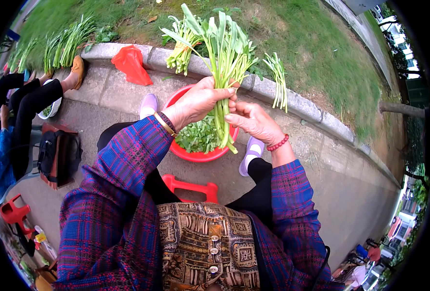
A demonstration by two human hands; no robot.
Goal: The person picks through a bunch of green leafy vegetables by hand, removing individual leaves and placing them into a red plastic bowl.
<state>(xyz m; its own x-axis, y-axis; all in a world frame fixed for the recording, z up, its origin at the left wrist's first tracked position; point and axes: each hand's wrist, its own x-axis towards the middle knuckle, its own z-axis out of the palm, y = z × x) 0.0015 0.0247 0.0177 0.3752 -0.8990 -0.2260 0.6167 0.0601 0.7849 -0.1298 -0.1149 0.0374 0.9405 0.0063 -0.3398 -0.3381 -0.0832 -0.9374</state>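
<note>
My left hand (200,99) is closed around a bunch of long leafy greens (224,53), leaves pointing up and stems hanging down. My right hand (251,121), just below and to the right, has its fingers pinched on the same stems. Beneath them, between my feet, a red plastic basin (200,157) holds loose torn green leaves (193,136). On the curb beyond lie a tied bunch of greens (181,56) and a thinner bunch (279,80) further right.
A red plastic bag (130,65) lies by the stone curb (312,111) bordering grass. At left another person (30,102) sits near a white basin (55,109), a dark bag (55,155), more greens (72,39) and a red stool (13,213). Another red stool (195,189) is below me.
</note>
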